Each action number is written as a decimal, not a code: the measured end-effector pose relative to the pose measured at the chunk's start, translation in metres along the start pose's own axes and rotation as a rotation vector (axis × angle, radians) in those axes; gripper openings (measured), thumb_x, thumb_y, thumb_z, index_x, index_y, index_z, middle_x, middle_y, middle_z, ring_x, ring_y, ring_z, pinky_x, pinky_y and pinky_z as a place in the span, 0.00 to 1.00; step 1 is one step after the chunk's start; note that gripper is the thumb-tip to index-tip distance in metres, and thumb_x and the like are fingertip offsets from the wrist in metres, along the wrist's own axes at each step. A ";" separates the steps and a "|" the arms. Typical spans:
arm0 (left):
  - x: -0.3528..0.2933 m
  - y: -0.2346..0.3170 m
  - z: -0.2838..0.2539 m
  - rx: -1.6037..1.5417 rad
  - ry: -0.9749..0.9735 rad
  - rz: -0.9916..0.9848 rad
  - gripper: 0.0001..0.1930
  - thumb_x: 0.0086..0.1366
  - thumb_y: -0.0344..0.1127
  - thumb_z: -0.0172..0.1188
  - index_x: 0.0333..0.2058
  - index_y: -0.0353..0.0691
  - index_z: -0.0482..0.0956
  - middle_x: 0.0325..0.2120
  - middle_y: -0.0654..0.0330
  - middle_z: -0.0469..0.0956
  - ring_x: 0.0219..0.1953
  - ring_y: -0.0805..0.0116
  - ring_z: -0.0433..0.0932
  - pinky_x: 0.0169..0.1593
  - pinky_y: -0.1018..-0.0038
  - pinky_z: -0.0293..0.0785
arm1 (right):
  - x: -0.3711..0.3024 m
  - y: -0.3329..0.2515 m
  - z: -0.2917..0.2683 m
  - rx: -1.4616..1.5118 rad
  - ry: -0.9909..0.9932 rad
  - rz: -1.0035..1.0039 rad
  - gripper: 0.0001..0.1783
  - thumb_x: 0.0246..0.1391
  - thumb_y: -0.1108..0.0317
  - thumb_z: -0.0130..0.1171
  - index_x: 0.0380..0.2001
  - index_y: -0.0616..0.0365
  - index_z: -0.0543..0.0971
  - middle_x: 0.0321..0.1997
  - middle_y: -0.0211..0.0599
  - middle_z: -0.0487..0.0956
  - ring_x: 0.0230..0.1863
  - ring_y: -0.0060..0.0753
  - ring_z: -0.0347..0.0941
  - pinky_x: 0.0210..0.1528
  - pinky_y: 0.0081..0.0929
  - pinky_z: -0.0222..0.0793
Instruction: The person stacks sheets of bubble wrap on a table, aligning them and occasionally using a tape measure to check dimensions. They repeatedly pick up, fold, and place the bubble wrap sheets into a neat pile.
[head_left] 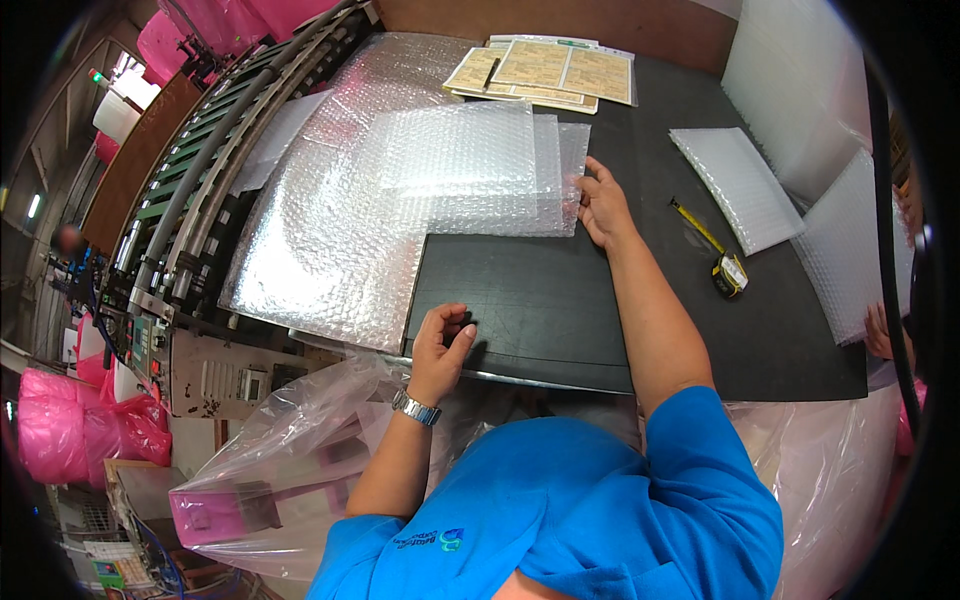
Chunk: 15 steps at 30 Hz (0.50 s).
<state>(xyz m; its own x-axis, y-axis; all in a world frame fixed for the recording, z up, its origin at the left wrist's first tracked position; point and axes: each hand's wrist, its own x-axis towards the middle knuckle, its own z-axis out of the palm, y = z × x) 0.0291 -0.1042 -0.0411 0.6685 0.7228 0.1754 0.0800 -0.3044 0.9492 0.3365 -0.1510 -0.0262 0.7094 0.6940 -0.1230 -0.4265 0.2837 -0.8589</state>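
Observation:
My right hand (605, 205) has thumb and fingers closed on the right edge of the lowest of several overlapping clear bubble wrap bags (553, 215). The topmost bag (460, 145) lies further left, over a large shiny bubble wrap sheet (330, 240) spread across the left of the black tabletop (520, 300). Near the table's front edge is my left hand (440, 350), its fingers loosely curled and nothing visible in them. It is just right of the large sheet's lower corner, with a metal watch on the wrist.
Printed papers (560, 70) with a pen lie at the back. On the right are an extended yellow tape measure (730, 275) and a bubble wrap stack (740, 190). Another person's hands hold a bubble wrap piece (850, 250) at the far right. A roller machine (200, 190) borders the left.

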 end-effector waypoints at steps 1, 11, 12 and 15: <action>0.000 0.000 0.000 0.005 -0.001 0.003 0.16 0.56 0.34 0.57 0.42 0.35 0.70 0.36 0.58 0.71 0.35 0.71 0.72 0.40 0.77 0.70 | 0.000 0.000 0.000 0.002 0.003 0.000 0.31 0.49 0.73 0.50 0.57 0.57 0.55 0.45 0.40 0.70 0.41 0.33 0.69 0.41 0.33 0.68; 0.000 0.004 0.000 0.047 0.001 0.009 0.16 0.56 0.35 0.57 0.42 0.35 0.71 0.36 0.58 0.72 0.35 0.70 0.72 0.41 0.76 0.69 | 0.002 0.002 -0.002 0.006 -0.007 -0.004 0.30 0.49 0.72 0.50 0.56 0.57 0.55 0.44 0.39 0.70 0.40 0.33 0.69 0.39 0.33 0.68; 0.000 0.005 0.000 0.061 0.000 0.009 0.16 0.56 0.35 0.57 0.42 0.35 0.71 0.36 0.58 0.72 0.35 0.70 0.72 0.41 0.76 0.69 | 0.003 0.002 -0.003 0.003 -0.009 -0.005 0.30 0.49 0.72 0.50 0.56 0.57 0.55 0.44 0.40 0.70 0.40 0.33 0.69 0.38 0.33 0.68; 0.000 0.006 0.000 0.078 0.001 0.019 0.16 0.56 0.35 0.57 0.42 0.36 0.71 0.36 0.58 0.72 0.35 0.70 0.72 0.41 0.76 0.69 | 0.005 0.003 -0.005 0.005 -0.018 -0.008 0.30 0.49 0.72 0.51 0.56 0.58 0.55 0.44 0.40 0.70 0.39 0.33 0.68 0.37 0.32 0.67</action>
<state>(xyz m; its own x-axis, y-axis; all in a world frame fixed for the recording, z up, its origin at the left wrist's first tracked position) 0.0301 -0.1062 -0.0354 0.6698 0.7168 0.1937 0.1244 -0.3654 0.9225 0.3412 -0.1501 -0.0317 0.7028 0.7032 -0.1075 -0.4235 0.2923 -0.8574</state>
